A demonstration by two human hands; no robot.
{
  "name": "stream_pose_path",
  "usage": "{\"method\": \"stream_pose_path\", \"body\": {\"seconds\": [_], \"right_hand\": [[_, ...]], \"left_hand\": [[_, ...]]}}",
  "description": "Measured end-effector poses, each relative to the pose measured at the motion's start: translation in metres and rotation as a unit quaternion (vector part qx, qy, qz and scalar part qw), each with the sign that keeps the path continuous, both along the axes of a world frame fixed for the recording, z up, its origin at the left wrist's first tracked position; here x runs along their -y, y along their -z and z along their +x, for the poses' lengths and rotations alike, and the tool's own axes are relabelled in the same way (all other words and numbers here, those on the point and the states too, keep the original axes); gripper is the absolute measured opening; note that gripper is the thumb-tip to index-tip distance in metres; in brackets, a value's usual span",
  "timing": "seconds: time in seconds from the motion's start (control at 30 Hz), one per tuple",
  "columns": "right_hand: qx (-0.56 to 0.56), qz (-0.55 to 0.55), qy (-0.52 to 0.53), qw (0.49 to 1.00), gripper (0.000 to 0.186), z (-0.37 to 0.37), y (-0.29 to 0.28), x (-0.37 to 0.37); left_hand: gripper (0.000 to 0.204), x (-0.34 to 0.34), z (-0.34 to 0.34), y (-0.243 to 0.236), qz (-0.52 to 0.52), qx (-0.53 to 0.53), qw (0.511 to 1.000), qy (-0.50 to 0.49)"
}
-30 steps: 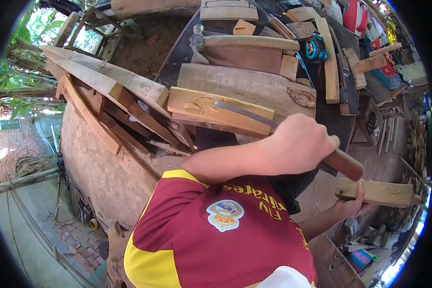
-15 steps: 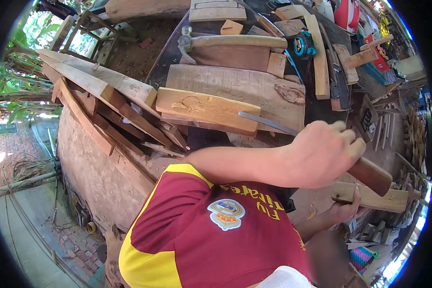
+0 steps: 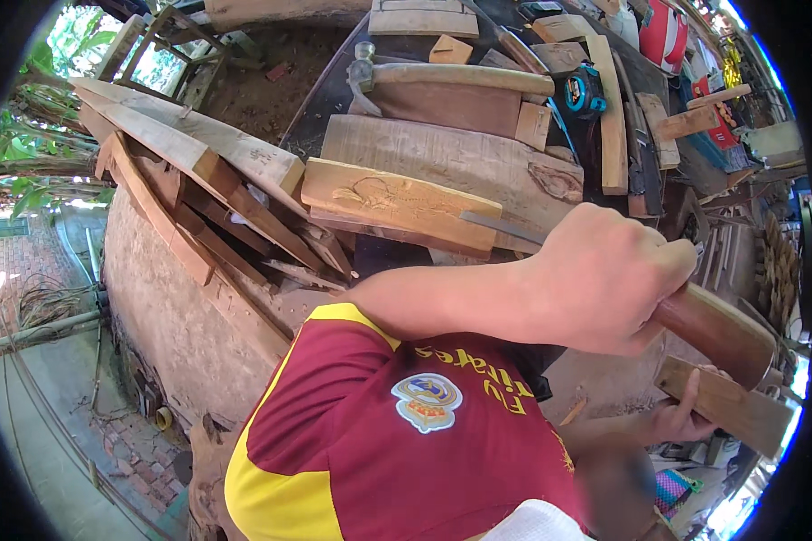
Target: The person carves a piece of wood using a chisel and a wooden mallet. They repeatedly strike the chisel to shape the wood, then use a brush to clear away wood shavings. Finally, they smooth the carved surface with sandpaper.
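My left hand [image 3: 618, 275] is wrapped round a chisel [image 3: 708, 326], its thick brown wooden handle running down to the right. The flat metal blade reaches left from the fist, and its tip lies on the right end of a yellowish wooden block [image 3: 397, 200] with a figure marked on its top. At the lower right, my right hand [image 3: 681, 419] grips a plain wooden block [image 3: 729, 408] close under the end of the chisel handle. Part of that hand is hidden behind the block, and I cannot tell whether block and handle touch.
A wide board [image 3: 442, 149] lies beyond the marked block. Farther off are a claw hammer [image 3: 460, 77], a blue tape measure [image 3: 585, 92] and a long wooden strip [image 3: 612, 126]. To the left, long timber pieces [image 3: 189, 135] lean across a rounded earthen-coloured surface [image 3: 167, 298].
The wooden block in my right hand has moved right and down and tilted more. My left hand and the chisel have shifted slightly, with the chisel tip still at the marked block.
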State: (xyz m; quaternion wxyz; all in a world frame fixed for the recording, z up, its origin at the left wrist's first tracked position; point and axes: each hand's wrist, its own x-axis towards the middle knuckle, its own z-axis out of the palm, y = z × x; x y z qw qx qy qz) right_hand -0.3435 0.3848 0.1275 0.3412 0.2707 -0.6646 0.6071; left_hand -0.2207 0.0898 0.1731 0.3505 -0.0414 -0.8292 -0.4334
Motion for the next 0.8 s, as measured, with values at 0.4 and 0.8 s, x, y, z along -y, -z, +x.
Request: {"method": "stream_pose_path", "body": {"seconds": [0.4,0.8], "right_hand": [[-0.085,0.128,-0.004,0.988,0.071,0.017,-0.026,0.065],[0.018,-0.142,-0.03,0.989,0.055,-0.014,-0.047,0.005]], "left_hand": [[0.025,0.0,-0.003,-0.002,0.003,0.032,0.999,-0.018],[0.018,-0.002,-0.007,-0.001,-0.016,0.055,0.998,-0.005]]}}
